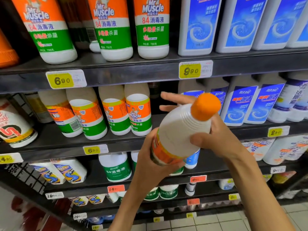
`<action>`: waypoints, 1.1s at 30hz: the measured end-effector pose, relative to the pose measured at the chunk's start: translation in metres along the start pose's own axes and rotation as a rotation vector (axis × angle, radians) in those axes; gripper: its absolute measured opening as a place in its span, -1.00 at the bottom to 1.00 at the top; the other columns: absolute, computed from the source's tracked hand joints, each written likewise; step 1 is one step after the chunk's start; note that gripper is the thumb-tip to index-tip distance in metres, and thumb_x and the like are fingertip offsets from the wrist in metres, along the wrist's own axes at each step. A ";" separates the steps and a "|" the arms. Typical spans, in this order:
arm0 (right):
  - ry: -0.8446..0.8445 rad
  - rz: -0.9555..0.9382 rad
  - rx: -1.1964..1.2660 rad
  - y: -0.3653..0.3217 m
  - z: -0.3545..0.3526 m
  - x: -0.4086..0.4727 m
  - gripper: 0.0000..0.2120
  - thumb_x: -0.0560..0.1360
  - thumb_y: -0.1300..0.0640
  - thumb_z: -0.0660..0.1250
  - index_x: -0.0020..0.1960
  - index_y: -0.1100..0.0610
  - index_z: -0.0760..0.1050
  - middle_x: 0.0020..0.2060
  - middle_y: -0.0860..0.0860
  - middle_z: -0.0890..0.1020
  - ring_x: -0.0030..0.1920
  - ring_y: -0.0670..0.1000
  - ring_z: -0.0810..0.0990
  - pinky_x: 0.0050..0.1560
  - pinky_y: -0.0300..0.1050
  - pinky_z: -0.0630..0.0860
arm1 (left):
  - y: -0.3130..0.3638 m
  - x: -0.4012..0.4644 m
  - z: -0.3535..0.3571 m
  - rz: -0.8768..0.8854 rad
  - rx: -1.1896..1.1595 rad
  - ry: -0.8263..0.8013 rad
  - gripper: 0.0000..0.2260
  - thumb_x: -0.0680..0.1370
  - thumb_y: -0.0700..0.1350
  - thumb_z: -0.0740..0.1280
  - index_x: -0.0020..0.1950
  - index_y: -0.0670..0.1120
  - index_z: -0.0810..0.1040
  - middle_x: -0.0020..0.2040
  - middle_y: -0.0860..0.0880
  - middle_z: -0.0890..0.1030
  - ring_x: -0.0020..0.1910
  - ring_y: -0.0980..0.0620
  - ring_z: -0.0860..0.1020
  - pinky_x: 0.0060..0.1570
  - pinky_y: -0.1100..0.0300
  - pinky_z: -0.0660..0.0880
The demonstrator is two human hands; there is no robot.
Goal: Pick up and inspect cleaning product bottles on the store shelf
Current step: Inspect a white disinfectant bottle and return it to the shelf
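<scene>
A white bottle point(178, 130) with an orange cap and an orange label is held tilted in front of the shelves, cap pointing up and to the right. My left hand point(150, 162) grips its lower labelled part from below. My right hand point(215, 139) holds the upper white part near the neck, thumb across the front, fingers stretched behind the bottle. More bottles of the same kind point(138, 112) stand in a row on the middle shelf just to the left.
Dark shelves point(116, 74) carry yellow price tags point(61, 80). Larger orange and green bottles point(153, 27) stand on the top shelf, white and blue bottles point(240, 104) to the right. Green-labelled bottles point(116, 169) sit lower down. Tiled floor point(233, 220) lies below.
</scene>
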State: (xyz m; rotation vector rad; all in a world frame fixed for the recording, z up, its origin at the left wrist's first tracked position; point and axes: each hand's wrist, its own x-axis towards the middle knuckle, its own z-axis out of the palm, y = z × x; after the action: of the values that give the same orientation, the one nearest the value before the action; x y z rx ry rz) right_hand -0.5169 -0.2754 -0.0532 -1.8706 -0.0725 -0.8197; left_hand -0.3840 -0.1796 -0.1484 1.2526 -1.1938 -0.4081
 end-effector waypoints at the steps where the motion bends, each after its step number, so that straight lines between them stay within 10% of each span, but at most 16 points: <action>1: 0.024 0.028 0.032 0.000 0.001 0.004 -0.55 0.32 -0.21 0.43 0.19 -0.24 0.50 0.07 -0.31 0.61 0.10 -0.24 0.58 -0.04 -0.39 0.51 | 0.002 -0.001 -0.001 -0.058 -0.044 -0.034 -0.32 0.19 0.02 0.56 0.26 0.10 0.40 0.15 0.15 0.57 0.14 0.11 0.56 -0.02 0.31 0.54; 6: 0.047 0.216 0.224 0.015 -0.001 0.012 -0.26 0.08 -0.41 0.48 0.11 0.00 0.51 -0.07 -0.09 0.69 -0.01 -0.05 0.66 -0.05 -0.14 0.59 | 0.000 -0.013 -0.002 -0.230 -0.201 -0.259 -0.29 0.11 0.22 0.57 0.17 0.02 0.46 0.03 0.18 0.67 0.03 0.13 0.64 -0.08 0.34 0.55; 11: -0.026 0.283 0.483 0.032 0.009 0.011 -0.43 0.17 -0.30 0.51 0.08 -0.02 0.62 -0.04 -0.01 0.69 -0.01 0.02 0.67 0.02 -0.07 0.59 | -0.011 -0.026 0.006 -0.324 -0.316 -0.351 -0.34 0.20 0.25 0.54 0.20 0.02 0.53 0.13 -0.01 0.66 0.13 -0.02 0.62 0.05 0.21 0.55; 14: 0.150 0.341 0.460 0.033 0.013 0.011 -0.41 0.19 -0.23 0.53 0.09 0.09 0.58 -0.03 0.14 0.66 -0.01 0.16 0.64 0.05 0.12 0.54 | -0.017 -0.029 0.008 -0.320 -0.397 -0.280 -0.48 0.33 0.21 0.47 0.24 0.08 0.52 0.18 -0.04 0.63 0.17 -0.03 0.59 0.07 0.21 0.54; 20: 0.494 0.391 0.194 0.025 0.026 0.014 -0.60 0.32 -0.22 0.39 0.07 -0.05 0.54 -0.11 -0.03 0.69 -0.10 -0.03 0.69 -0.23 -0.16 0.59 | -0.013 -0.022 0.019 -0.430 -0.381 -0.013 -0.58 0.46 0.37 0.13 0.10 0.21 0.62 0.08 0.08 0.68 0.10 0.09 0.62 -0.04 0.27 0.57; 29: 0.167 0.409 0.896 0.039 0.010 0.012 -0.33 0.15 -0.16 0.58 0.16 0.14 0.61 0.08 0.19 0.65 0.06 0.17 0.64 0.06 0.10 0.58 | -0.009 -0.026 0.022 -0.621 -0.723 -0.205 -0.35 0.49 0.31 0.17 0.29 -0.19 0.50 0.06 -0.23 0.64 0.02 -0.16 0.62 0.08 -0.05 0.51; 33: 0.255 0.410 0.630 0.040 0.009 0.010 -0.36 0.15 -0.21 0.56 0.12 0.11 0.60 0.01 0.18 0.66 0.02 0.17 0.64 0.06 0.07 0.57 | -0.012 -0.027 0.023 -0.601 -0.541 -0.072 -0.53 0.44 0.37 0.08 0.00 0.17 0.68 0.02 0.02 0.70 0.03 0.07 0.65 -0.02 0.18 0.57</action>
State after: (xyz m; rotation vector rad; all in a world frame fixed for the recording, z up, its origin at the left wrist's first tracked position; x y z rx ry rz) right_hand -0.4885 -0.2890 -0.0811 -1.1262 0.1886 -0.6430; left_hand -0.4100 -0.1742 -0.1748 1.0961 -0.6674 -1.1444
